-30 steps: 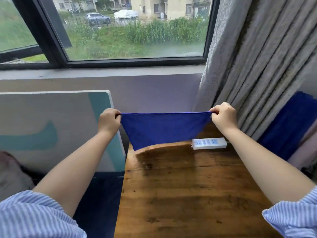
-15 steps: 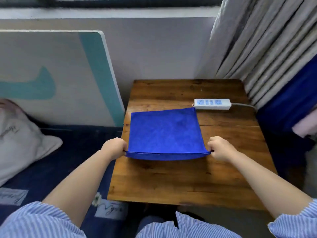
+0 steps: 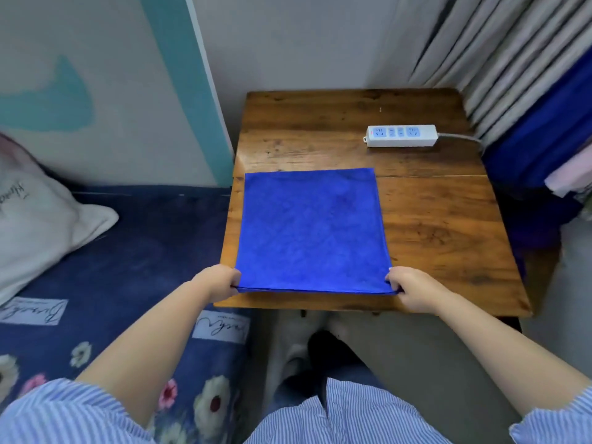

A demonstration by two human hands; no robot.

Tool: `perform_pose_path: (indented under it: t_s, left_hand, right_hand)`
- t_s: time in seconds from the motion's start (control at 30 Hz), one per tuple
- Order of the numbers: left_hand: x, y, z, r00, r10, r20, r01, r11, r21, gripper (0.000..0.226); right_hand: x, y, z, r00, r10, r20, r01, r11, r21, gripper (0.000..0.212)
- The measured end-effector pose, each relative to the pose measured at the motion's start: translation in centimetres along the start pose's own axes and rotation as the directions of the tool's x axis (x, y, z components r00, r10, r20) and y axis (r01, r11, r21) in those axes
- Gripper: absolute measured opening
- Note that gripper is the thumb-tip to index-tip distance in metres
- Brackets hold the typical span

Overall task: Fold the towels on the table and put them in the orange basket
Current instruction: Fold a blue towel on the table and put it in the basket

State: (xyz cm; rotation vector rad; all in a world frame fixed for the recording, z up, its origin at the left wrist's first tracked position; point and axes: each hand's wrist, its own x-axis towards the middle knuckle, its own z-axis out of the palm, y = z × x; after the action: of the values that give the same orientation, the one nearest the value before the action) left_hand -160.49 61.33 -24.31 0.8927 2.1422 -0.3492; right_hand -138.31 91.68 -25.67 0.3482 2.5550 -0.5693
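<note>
A blue towel (image 3: 310, 229) lies flat as a square on the left half of the wooden table (image 3: 432, 225), its near edge showing two layers. My left hand (image 3: 217, 282) pinches the towel's near left corner. My right hand (image 3: 408, 288) pinches the near right corner. Both hands sit at the table's front edge. No orange basket is in view.
A white power strip (image 3: 402, 135) with its cable lies at the table's back right. More blue and pink cloth (image 3: 551, 145) hangs at the right by the grey curtain (image 3: 480, 43). A bed with a dark floral cover (image 3: 128, 251) and white pillow (image 3: 41, 216) adjoins the left.
The towel, held up in the air by its top corners a second ago, has been laid flat on the table and drawn toward the front edge. The view has tilted down.
</note>
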Motion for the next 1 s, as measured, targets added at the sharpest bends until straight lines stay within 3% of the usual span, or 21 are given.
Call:
perform_pose_path:
  t_s: [0.23,0.33,0.43,0.53,0.63,0.8,1.0]
  left_hand:
    - [-1.2,-1.3,3.2,0.99,-0.028,0.136,0.064,0.96,-0.272,0.025]
    - [-1.1,-2.1,3.0,0.99,-0.037,0.139,0.097,0.885,-0.455,0.024]
    - [-0.6,-2.8,1.8,0.993,-0.119,-0.005,0.081,0.706,-0.704,0.025]
    - [0.4,-3.0,-0.4,0.977,-0.183,-0.108,-0.026,0.403,-0.915,0.024]
    - [1.9,-2.8,-2.7,0.963,-0.219,-0.156,-0.108,0.217,-0.97,0.021]
    - [5.9,-2.3,-5.8,0.92,-0.345,-0.188,-0.174,0.07,-0.982,0.02]
    - [10.3,-2.8,-7.6,0.891,-0.411,-0.192,-0.189,0.048,-0.981,0.02]
  right_hand:
    - [-1.5,-1.0,2.3,0.974,0.145,0.175,-0.179,0.964,0.196,0.032]
    - [-1.2,-0.9,1.7,0.97,0.207,0.125,-0.241,0.879,0.412,0.032]
    - [-0.3,-0.7,0.1,0.954,0.3,0.0,-0.228,0.726,0.649,0.035]
    - [1.4,-0.3,-1.9,0.923,0.373,-0.094,-0.142,0.558,0.818,0.035]
    - [3.7,0.4,-3.6,0.898,0.426,-0.114,-0.067,0.388,0.919,0.032]
    - [8.0,1.4,-6.2,0.876,0.472,-0.104,0.007,0.203,0.979,0.028]
    - [12.3,2.2,-7.6,0.871,0.483,-0.086,0.008,0.163,0.987,0.028]
